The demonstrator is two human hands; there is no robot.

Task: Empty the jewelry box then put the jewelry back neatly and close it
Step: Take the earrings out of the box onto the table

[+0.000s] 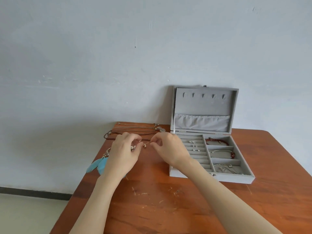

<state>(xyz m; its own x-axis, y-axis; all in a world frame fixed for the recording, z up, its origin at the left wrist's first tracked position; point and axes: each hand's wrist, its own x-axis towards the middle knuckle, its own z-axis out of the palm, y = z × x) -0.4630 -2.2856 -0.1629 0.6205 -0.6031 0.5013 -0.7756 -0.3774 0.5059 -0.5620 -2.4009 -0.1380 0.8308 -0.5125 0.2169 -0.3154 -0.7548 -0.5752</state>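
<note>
An open grey jewelry box point(175, 173) stands on the wooden table point(160, 208), its lid point(202, 105) upright against the wall. Its ring rolls carry small silver earrings point(192, 142). The right-hand compartments hold a red bead bracelet point(217, 141), a silver bangle point(221, 151) and silver chains point(226, 168). Left of the box, my left hand point(123, 154) and my right hand point(167, 147) each pinch a tiny silver piece point(144, 146) just above the table. Several necklaces point(143, 130) lie behind my hands. Blue feather earrings point(99, 163) lie under my left wrist.
The table's left edge runs close by the feathers, with floor and a dark skirting strip point(33, 193) below. The pale wall stands right behind the box and necklaces. Scratched bare wood spreads between my forearms.
</note>
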